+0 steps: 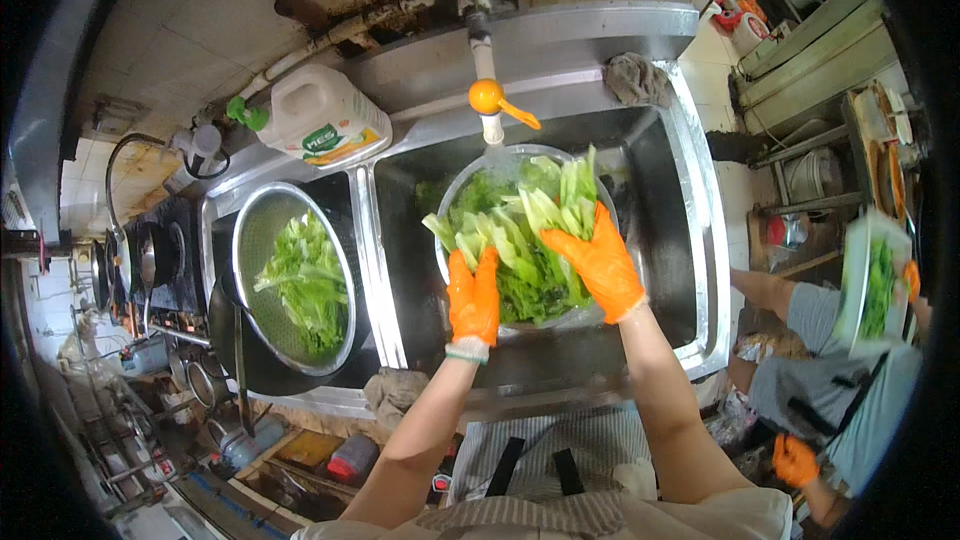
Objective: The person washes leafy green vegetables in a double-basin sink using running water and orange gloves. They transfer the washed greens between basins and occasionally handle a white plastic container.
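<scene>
Leafy green lettuce [525, 281] fills a round basin [448, 199] in the right sink bowl, under a tap with an orange lever [487, 97]. My left hand [473, 296], in an orange glove over a pale cuff, has its fingers on lettuce stems at the basin's near left. My right hand [598, 266], also orange-gloved, grips a bunch of pale stems [559, 210] at the basin's right side. In the left sink bowl a metal colander [247, 270] stands tilted, holding more lettuce [304, 281].
A white jug [326, 116] stands behind the sink divider. Grey rags lie at the back right corner [636, 79] and the front edge [395, 395]. At the right, a co-worker in orange gloves [795, 460] holds a tray of greens [874, 281]. A stove [176, 247] is at the left.
</scene>
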Demonstrator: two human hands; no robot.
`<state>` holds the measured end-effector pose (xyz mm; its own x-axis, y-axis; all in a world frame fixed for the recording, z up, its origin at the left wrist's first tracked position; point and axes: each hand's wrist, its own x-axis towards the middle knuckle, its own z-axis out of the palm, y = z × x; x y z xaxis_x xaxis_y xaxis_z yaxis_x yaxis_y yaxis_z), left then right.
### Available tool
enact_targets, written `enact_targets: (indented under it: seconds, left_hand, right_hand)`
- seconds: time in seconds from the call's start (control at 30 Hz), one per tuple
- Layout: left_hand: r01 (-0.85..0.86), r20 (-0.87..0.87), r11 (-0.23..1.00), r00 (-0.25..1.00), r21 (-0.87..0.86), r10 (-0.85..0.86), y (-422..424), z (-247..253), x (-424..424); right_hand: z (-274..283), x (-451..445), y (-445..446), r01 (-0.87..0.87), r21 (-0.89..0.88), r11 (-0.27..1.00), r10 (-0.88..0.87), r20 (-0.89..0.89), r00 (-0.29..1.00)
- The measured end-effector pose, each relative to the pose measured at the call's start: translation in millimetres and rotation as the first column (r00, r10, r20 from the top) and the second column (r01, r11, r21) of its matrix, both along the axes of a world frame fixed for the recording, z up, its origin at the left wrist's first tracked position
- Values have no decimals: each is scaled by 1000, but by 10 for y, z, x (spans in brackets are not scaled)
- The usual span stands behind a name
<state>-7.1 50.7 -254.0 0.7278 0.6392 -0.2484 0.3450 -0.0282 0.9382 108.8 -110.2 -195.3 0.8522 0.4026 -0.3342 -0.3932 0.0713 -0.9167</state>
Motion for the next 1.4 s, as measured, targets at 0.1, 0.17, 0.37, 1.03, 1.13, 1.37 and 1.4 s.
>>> enact_targets:
  seconds: [0.1, 0.17, 0.37, 1.03, 1.13, 1.37, 1.4]
  left_hand:
    - [72, -225, 952, 974, 298, -4, -7, -380, 17]
    - [176, -278, 882, 959, 437, -53, -94, -655, 154]
    - [381, -581, 890, 795, 251, -176, -163, -1079, 458]
    - [104, 128, 838, 991, -535, -42, 202, 429, 109]
    - [111, 184, 769, 983, -630, 9, 239, 471, 64]
    - [89, 314, 832, 944, -548, 106, 158, 344, -76]
    - [34, 293, 761, 933, -648, 208, 202, 416, -95]
  right_hand:
    - [-416, -58, 33, 10, -557, 830, 128, 208, 970]
    - [-983, -95, 9, -23, -827, 562, 420, 261, 869]
    - [-1672, -86, 190, -257, -852, 456, 465, -19, 885]
    - [152, -308, 108, -10, 145, 989, 41, -208, 977]
    - [197, -298, 183, -37, 159, 987, 68, -193, 979]
    - [349, -656, 763, -90, -637, 765, 556, 583, 592]
    - [466, -692, 832, -166, -635, 754, 593, 552, 586]
